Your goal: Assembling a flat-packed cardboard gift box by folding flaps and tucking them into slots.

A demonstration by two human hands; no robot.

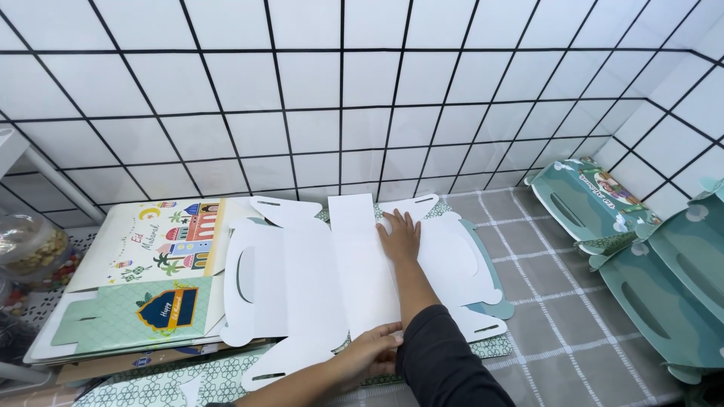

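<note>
Flat white box blank (317, 279), centre of frame, on checked tabletop (558, 316).
Held flat for creasing: right hand (398, 235) spread wide, pressed on upper panel; left hand (373, 348) gripping the near edge.

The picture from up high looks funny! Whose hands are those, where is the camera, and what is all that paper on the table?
The camera sits on a person's head and looks down, so you see that person's own two bare hands. The right hand presses flat on a big white cut-out cardboard sheet, an unfolded box. The left hand grips the sheet's near edge. To the left lies a stack of flat printed boxes, decorated with little buildings. To the right stand folded green boxes. Everything rests on a grey checked tablecloth, with a white tiled wall behind.
</note>
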